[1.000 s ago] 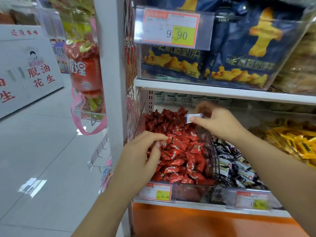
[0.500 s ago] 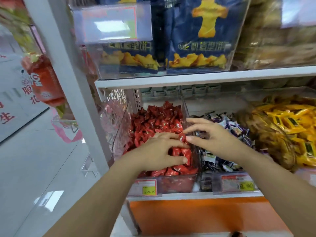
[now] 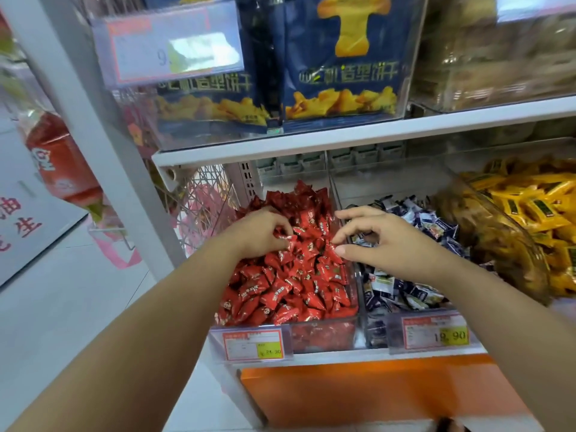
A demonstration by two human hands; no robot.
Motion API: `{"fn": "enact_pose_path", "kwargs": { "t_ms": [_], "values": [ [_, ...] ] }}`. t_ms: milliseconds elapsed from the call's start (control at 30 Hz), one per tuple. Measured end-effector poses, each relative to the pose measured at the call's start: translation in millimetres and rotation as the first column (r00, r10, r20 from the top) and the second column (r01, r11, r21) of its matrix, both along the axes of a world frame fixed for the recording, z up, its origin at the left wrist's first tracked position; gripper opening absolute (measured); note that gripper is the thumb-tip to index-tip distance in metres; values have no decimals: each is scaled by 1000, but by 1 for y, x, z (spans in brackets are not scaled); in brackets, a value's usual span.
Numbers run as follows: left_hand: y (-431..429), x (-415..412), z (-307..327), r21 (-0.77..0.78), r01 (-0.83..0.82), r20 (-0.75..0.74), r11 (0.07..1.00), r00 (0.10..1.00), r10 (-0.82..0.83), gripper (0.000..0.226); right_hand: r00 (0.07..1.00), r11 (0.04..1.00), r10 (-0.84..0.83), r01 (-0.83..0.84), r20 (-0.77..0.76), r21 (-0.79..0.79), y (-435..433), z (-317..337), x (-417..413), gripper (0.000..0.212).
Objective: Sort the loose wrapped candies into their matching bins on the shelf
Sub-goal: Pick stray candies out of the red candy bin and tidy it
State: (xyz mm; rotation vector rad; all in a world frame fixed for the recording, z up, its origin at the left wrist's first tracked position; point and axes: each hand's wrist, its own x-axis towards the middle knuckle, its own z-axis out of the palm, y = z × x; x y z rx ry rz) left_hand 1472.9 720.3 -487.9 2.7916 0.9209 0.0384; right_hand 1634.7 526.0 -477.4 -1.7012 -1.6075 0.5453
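Three clear plastic bins (image 3: pixel 324 336) side by side on the white lower shelf (image 3: pixel 343 358), one each of red wrapped candies (image 3: pixel 280 291), dark blue-and-white wrapped candies (image 3: pixel 402 291) and yellow wrapped candies (image 3: pixel 530 210), two price tags (image 3: pixel 254 344) in front, left hand (image 3: pixel 258 233) curled over the red pile pinching a single red candy (image 3: pixel 288 241), right hand (image 3: pixel 389 241) curled above the red/blue divider, can't tell if it grasps anything

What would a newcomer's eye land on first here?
The heap of red candies in the clear bin at centre, with the left hand gripping some and the right hand reaching in beside it. To the right lie dark-wrapped candies and then bright yellow candies; blue biscuit bags stand on the shelf above.
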Motion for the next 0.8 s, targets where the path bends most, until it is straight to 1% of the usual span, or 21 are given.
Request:
{"fn": "enact_pose_path", "kwargs": {
  "t_ms": [100,167,200,267,333,367,433,467,500,533,600,667,733,800],
  "values": [
    [3,-5,3,5,-42,80,999,996,41,25,1000,1000,-5,5,-13,-12,0,1,0,6],
    [0,-10,7,-37,-63,131,997,989,68,27,1000,1000,-8,7,-16,-13,1,2,-1,6],
    [-5,-12,11,-62,-67,142,996,987,75,29,1000,1000,-8,8,-16,-14,1,2,-1,6],
    [-18,-14,19,-60,-49,175,997,983,59,33,1000,1000,-9,9,-13,-16,1,2,-1,6],
    [-39,-16,28,-10,19,231,1000,973,-16,30,1000,1000,-8,8,-11,-16,1,2,-1,5],
    [-51,-15,30,-5,93,256,996,963,-89,26,1000,1000,-7,7,-9,-16,1,2,-1,5],
    [-77,-12,29,-69,288,254,955,931,-262,22,1000,1000,-5,5,3,-15,1,2,-1,6],
    [-87,-10,23,-102,359,213,928,919,-332,23,1000,1000,-6,6,6,-11,2,2,-1,6],
    [-92,-7,15,-112,394,146,912,915,-377,26,1000,1000,-8,8,7,-9,2,2,-1,6],
    [-95,-4,8,-100,395,56,913,918,-392,31,1000,1000,-10,10,5,-9,2,3,-1,6],
    [-90,-1,-3,-56,336,-147,940,929,-340,39,1000,1000,-7,7,-4,-13,2,3,-2,6],
    [-82,3,-2,15,293,-294,956,915,-276,46,1000,1000,-3,3,-14,-18,1,3,-2,6],
    [-74,6,3,108,277,-399,955,892,-213,50,1000,1000,3,-3,-20,-26,-1,3,-2,7],
    [-65,4,8,176,252,-458,952,877,-147,50,1000,1000,7,-8,-19,-30,-1,3,-1,8]
  ]
}}
